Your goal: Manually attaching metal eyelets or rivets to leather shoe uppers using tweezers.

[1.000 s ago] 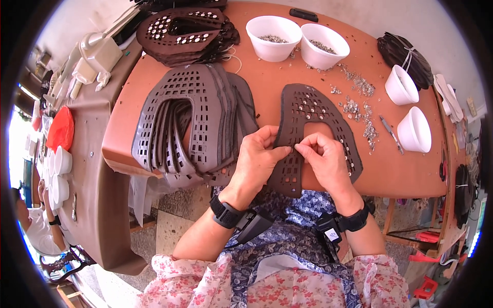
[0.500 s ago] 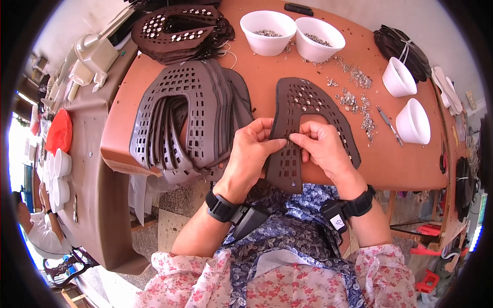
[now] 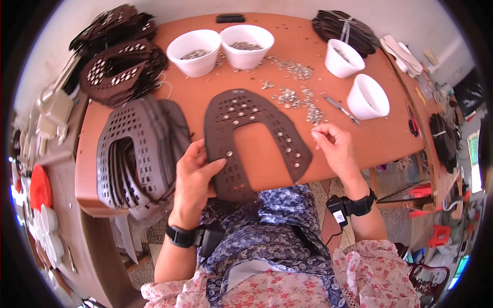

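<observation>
While the left grip (image 3: 192,177) pinches the brown perforated piece (image 3: 221,138) by its left leg — thumb on top, just beside a silver stud (image 3: 229,154) — the right grip (image 3: 336,149) is well apart from it, thumb and forefinger pressed together; I cannot tell whether anything small sits between them. The U-shaped piece is at the near side of the desk (image 3: 377,141), its left leg reaching past the edge. Beyond it lie loose metal parts (image 3: 290,97), with a pen (image 3: 339,108) near them; a stack of similar pieces (image 3: 146,141) is to its left.
</observation>
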A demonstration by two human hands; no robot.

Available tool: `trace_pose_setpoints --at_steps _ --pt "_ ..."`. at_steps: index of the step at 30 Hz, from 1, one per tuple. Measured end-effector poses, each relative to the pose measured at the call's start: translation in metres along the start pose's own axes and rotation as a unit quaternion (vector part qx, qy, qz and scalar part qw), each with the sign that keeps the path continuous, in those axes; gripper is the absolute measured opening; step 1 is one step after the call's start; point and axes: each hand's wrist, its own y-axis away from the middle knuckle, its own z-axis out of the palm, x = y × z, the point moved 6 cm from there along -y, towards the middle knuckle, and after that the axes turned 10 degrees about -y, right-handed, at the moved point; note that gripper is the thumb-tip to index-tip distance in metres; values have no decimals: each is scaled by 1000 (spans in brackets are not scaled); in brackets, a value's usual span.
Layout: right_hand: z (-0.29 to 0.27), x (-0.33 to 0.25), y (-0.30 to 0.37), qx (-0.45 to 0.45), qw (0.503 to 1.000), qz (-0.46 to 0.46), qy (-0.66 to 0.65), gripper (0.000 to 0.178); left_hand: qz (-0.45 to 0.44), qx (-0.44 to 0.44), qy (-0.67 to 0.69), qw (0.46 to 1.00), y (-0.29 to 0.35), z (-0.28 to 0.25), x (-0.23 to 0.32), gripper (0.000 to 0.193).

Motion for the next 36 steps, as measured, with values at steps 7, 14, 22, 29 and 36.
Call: trace_pose_setpoints --at_steps 7,14,22,29,36 --pt "-49 18 -11 49 984 -38 166 12 17 10 1 1000 -2 -4 -6 43" --pt "-36 9 -22 -7 967 -109 229 12 -3 22 -12 1000 7 -2 -6 49" --pt "-33 8 -23 -26 957 -140 252 7 7 23 -47 999 13 -4 -5 48" --pt "-41 13 -17 1 962 -153 224 8 45 37 -68 996 8 -10 -6 48" --pt "-48 15 -10 16 971 -116 209 11 51 41 -58 996 6 -10 -9 47"
